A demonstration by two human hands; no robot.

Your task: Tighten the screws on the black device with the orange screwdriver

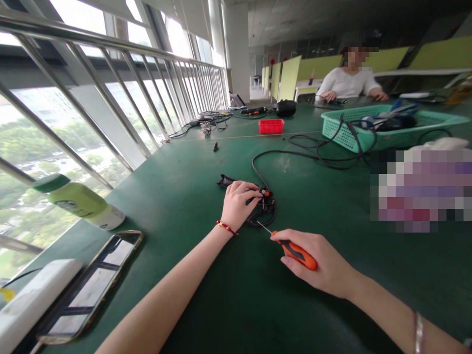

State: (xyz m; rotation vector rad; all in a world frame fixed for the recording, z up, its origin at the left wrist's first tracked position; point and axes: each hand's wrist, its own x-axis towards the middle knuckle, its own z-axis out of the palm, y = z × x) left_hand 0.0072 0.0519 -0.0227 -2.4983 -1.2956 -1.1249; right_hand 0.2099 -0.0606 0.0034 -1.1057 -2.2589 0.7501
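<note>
In the middle of the green table, my left hand (pixel 241 199) is closed on a black corded device (pixel 225 181), its fingers at the end where an orange part and coloured wires show. Most of that device is hidden under the hand. A black cable (pixel 258 157) runs from it and loops close by. My right hand (pixel 319 258) grips a screwdriver (pixel 297 253) with an orange and black handle. Its thin metal tip points up and left, a little short of the cable loop and apart from the device.
A red tray (pixel 271 126) and a teal basket (pixel 342 130) with tools and cables stand farther back. Small black pieces (pixel 216 146) lie on the table (pixel 177 206). At left are a bottle (pixel 81 199), a phone (pixel 96 285) and a white power strip (pixel 42 290). A person (pixel 348 81) sits opposite.
</note>
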